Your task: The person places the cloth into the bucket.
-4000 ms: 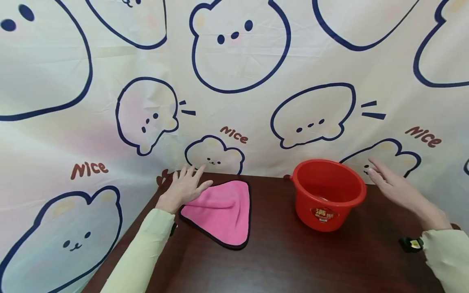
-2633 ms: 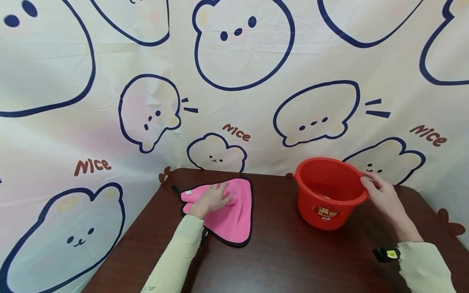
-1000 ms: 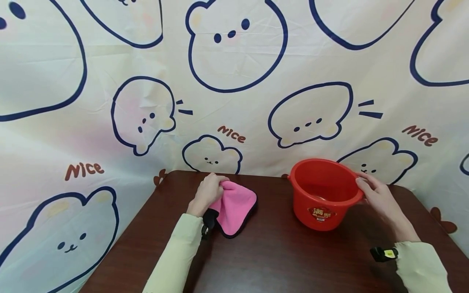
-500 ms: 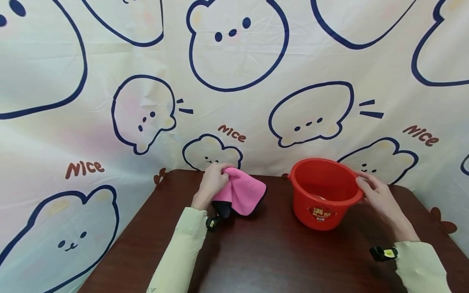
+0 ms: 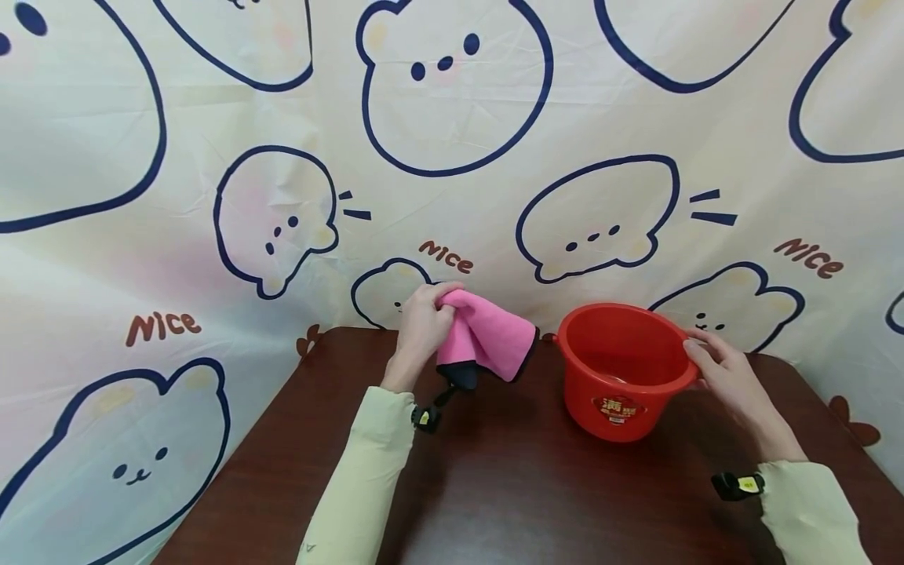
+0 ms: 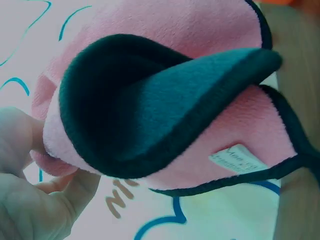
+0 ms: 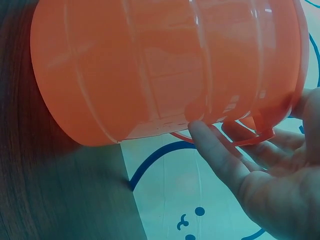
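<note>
In the head view my left hand holds up a pink cloth with black edging, left of a red bucket. The cloth hangs in folds above the table. Close up in the left wrist view, my thumb and fingers pinch one side of the cloth; its dark underside curls outward and a white label shows. My right hand holds the upright bucket at its right rim. In the right wrist view, its thumb is at the rim and the other fingers lie around the handle mount, against the bucket wall.
The bucket stands on a dark brown table. A white curtain printed with cartoon bears and the word "Nice" hangs behind the table and along its left side. Black devices are strapped on both wrists, below pale green sleeves.
My left hand has gathered the cloth, lifted it off the table and moved it right toward the bucket. Earlier, my right hand came in from the right to the rim; it has stayed there since.
</note>
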A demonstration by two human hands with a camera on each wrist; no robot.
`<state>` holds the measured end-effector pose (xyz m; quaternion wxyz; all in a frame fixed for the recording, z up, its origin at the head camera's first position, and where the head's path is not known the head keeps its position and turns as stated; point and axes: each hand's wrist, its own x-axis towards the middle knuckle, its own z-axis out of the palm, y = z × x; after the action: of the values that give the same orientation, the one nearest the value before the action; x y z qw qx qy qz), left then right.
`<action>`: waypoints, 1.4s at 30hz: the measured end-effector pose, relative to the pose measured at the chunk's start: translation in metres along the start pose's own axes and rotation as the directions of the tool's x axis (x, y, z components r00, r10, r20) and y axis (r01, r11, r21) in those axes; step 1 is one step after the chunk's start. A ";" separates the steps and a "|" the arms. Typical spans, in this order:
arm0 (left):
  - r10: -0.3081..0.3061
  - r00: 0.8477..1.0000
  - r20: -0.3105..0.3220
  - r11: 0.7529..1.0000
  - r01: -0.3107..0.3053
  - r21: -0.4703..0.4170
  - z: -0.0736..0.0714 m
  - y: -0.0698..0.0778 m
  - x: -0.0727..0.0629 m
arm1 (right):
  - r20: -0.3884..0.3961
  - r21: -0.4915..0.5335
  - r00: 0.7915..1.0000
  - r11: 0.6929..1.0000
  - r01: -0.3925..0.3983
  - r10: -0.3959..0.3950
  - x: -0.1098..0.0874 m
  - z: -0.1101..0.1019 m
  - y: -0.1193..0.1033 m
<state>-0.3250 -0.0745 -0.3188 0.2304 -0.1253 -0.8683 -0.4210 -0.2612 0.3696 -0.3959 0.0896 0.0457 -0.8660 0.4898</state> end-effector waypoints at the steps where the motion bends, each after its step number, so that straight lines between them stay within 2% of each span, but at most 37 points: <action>1: 0.011 1.000 -0.015 1.000 -0.011 -0.010 0.000 0.004 0.001 | 0.002 0.002 1.000 1.000 0.001 -0.001 0.000 0.000 0.000; 6: 0.065 0.995 -0.076 0.996 -0.069 -0.058 0.001 0.024 0.005 | 0.007 0.011 1.000 1.000 -0.009 0.009 0.003 0.000 0.002; 10: 0.088 0.992 -0.095 0.990 -0.098 -0.104 0.004 0.041 0.008 | 0.015 0.016 1.000 1.000 -0.005 0.005 0.003 -0.001 0.003; 16: 0.093 0.991 -0.097 0.979 -0.109 -0.173 0.010 0.065 0.007 | 0.009 0.017 1.000 1.000 -0.012 0.011 0.003 0.000 0.002; 21: 0.109 0.986 -0.125 0.959 -0.137 -0.246 0.016 0.082 0.009 | 0.016 0.018 1.000 1.000 -0.011 0.010 0.003 0.001 0.002; 26: 0.156 0.967 -0.202 0.932 -0.212 -0.295 0.023 0.100 0.009 | 0.024 0.020 1.000 1.000 0.001 -0.001 0.000 0.002 0.002; 29: 0.186 0.949 -0.254 0.913 -0.262 -0.313 0.032 0.108 0.007 | 0.021 0.020 1.000 1.000 0.003 -0.004 -0.001 0.002 0.003; 31: 0.192 0.944 -0.267 0.900 -0.278 -0.334 0.039 0.112 0.004 | 0.010 0.013 1.000 1.000 -0.005 0.005 -0.001 0.002 0.003; 39: 0.172 0.959 -0.224 0.841 -0.261 -0.474 0.067 0.133 -0.007 | 0.015 -0.014 1.000 1.000 0.004 -0.004 0.001 -0.001 0.005; 42: 0.172 0.967 -0.187 0.831 -0.244 -0.500 0.080 0.137 -0.011 | 0.019 -0.026 1.000 1.000 -0.010 0.010 0.003 -0.001 0.004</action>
<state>-0.2832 0.0727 -0.2754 0.2902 -0.2482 -0.6860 -0.6193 -0.2644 0.3730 -0.3980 0.0795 0.0448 -0.8732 0.4787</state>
